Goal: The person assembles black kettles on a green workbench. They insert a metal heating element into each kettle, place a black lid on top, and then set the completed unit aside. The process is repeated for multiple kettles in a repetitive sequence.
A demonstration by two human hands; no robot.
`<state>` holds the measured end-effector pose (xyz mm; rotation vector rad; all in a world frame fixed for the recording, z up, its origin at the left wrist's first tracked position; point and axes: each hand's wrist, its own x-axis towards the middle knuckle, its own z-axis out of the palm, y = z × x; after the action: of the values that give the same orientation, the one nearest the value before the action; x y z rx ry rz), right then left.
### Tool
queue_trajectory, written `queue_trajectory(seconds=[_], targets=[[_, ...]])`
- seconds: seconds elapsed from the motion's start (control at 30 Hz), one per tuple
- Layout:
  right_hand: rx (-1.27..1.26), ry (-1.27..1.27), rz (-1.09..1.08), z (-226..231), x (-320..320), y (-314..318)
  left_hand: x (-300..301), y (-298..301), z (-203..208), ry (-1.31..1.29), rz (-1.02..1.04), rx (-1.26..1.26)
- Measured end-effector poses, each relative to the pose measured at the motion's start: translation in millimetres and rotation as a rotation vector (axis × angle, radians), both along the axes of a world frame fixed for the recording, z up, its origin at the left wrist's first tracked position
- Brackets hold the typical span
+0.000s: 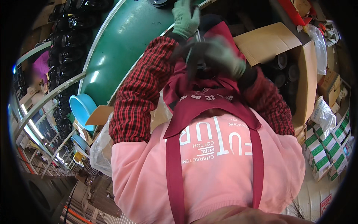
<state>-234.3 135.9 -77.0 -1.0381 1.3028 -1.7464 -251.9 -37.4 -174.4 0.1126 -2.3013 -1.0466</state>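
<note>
My left hand (184, 21), in a grey-green knit glove, is raised over the edge of the green table (123, 41). Its fingers stretch upward with the thumb apart, and I see nothing clearly held in it. Just in front of my apron, my right hand (228, 59), gloved alike, is smeared by motion. Its fingers seem closed on a dark part (192, 59), also blurred, with a shiny metal piece (198, 36) close by. The exact kind of this part cannot be made out. Near the table's far end lies a round black piece (159, 2).
Right of me stands an open cardboard box (307, 82) with several round black parts (281, 60). A light-blue basin (82, 110) sits beside the table's near end. Glossy black pieces (71, 56) hang in a row at left. Green-and-white small boxes (328, 145) are stacked at right.
</note>
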Motion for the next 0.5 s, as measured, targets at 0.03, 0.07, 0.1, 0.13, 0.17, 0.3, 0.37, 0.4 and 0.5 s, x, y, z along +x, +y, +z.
queue_trajectory(seconds=[0.03,0.07,0.1,0.13,0.17,0.3,0.37,0.4,0.5], targets=[[-0.040,-0.213,-0.253,-12.2,-24.1,2.9,2.2,-2.4,-1.5,0.009,0.157,-0.172],[-0.069,-0.306,-0.499,-30.3,-41.9,0.0,7.0,5.0,8.1,-0.051,0.196,-0.168],[-0.006,-0.236,-0.598,-57.5,-55.1,-5.5,15.9,17.8,16.4,-0.122,0.232,-0.160],[0.106,0.126,-0.710,-62.0,-57.1,-16.4,22.1,27.3,20.2,-0.156,0.324,-0.121],[0.214,0.496,-0.806,-64.3,-58.7,-26.9,25.6,27.4,19.3,-0.163,0.358,-0.086],[0.219,0.971,-0.157,-87.7,-71.1,-42.8,54.3,-8.9,3.5,-0.584,0.464,-0.195],[0.199,1.228,0.036,-87.7,-80.4,-48.5,69.9,-24.0,39.6,-0.977,0.362,-0.025],[0.141,1.342,-0.012,-93.9,-80.1,-53.7,65.7,-30.0,56.7,-1.209,0.293,-0.019],[0.476,1.234,0.126,-97.0,-68.1,-80.2,100.1,-47.2,46.0,-1.016,-0.382,0.446]])
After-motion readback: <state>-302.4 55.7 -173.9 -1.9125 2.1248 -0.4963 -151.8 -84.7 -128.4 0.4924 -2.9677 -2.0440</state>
